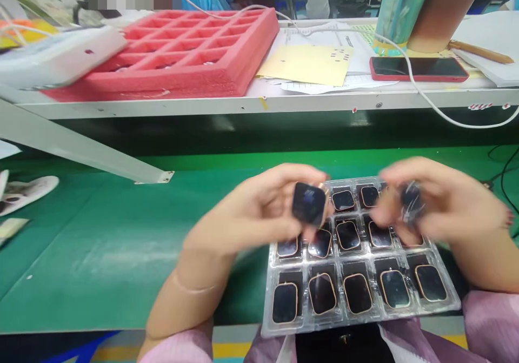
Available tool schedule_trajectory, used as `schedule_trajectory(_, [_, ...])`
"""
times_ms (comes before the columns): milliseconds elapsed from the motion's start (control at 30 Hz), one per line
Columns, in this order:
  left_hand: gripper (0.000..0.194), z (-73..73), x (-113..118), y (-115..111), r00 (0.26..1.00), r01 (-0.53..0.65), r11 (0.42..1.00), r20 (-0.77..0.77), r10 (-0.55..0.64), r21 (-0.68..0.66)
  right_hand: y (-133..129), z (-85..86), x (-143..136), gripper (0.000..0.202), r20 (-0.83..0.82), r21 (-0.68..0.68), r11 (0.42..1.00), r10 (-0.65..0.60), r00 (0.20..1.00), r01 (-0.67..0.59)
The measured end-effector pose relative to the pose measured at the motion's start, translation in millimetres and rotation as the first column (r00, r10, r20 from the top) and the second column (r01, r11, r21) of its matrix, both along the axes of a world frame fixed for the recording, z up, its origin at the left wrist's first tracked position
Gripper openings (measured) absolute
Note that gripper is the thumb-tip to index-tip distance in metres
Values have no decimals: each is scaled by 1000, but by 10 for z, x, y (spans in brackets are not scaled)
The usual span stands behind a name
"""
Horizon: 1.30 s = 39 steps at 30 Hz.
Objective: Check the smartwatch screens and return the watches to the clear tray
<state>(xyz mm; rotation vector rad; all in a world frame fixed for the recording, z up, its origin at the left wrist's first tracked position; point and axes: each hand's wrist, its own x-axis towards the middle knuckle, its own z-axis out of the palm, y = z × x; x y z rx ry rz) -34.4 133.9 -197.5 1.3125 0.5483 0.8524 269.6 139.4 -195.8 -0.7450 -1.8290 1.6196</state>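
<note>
My left hand (275,203) grips a smartwatch body (308,203) between thumb and fingers, its dark square screen facing me. In my right hand (446,198) is a small dark rounded piece (412,202) with pale glints; motion blur hides its exact kind. Both hands hover over the far part of a clear plastic tray (266,317). Rows of smartwatch bodies with gold-coloured rims lie in its pockets, such as a front watch body (357,292). My hands cover some pockets in the back and middle rows.
The tray overhangs the near edge of a green bench (121,255). Above runs a white shelf (194,107) carrying a red foam tray (239,76), papers (308,65), a phone (419,68) and a trailing white cable (409,71). A slanted metal brace (93,149) stands left.
</note>
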Motion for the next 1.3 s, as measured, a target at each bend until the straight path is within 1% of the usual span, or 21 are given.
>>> schedule_trajectory(33, [52,1,48,31,999,11,1000,-41,-11,-1,51,-18,-44,56,-6,-7,1000,-9,1000,9])
schedule_trajectory(100, [53,-60,167,119,990,-36,999,-137,35,-5,162,-83,-150,58,5,-25,997,-66,998,67])
schedule_trajectory(133, [48,-112,228,166,979,-87,996,-183,85,-2,210,-125,-203,54,26,-29,994,-107,994,108])
schedule_trajectory(200, [33,-226,327,236,957,-167,986,-241,164,9,274,-205,-287,38,84,-21,984,-176,981,179])
schedule_trajectory(233, [28,-277,363,256,949,-192,981,-251,189,13,287,-235,-313,32,111,-13,980,-198,974,201])
schedule_trajectory(300, [24,-349,405,268,944,-218,976,-246,217,24,286,-265,-335,27,145,-1,974,-223,964,226])
schedule_trajectory(433, [31,-395,430,254,926,-274,959,-251,282,68,264,-252,-327,36,140,23,970,-242,960,242])
schedule_trajectory(600, [28,-413,452,260,917,-316,946,-233,323,69,279,-261,-328,40,141,50,973,-230,963,226])
schedule_trajectory(900, [30,-425,465,248,915,-352,934,-188,357,64,272,-282,-317,46,172,78,976,-214,961,204])
schedule_trajectory(967, [35,-435,456,260,917,-356,933,-179,358,41,274,-289,-309,48,170,84,972,-229,958,217])
schedule_trajectory(1033, [45,-453,443,287,933,-335,942,-145,330,-10,288,-298,-295,52,133,78,968,-246,960,237])
schedule_trajectory(1133, [59,-488,416,341,955,-293,951,-66,288,-101,333,-313,-261,58,47,-1,972,-234,971,234])
schedule_trajectory(1233, [66,-515,387,379,964,-264,950,-21,264,-167,384,-328,-228,60,-1,-116,972,-205,979,204])
schedule_trajectory(1300, [71,-523,374,388,971,-236,954,-7,239,-187,405,-332,-217,60,-15,-166,968,-193,981,187])
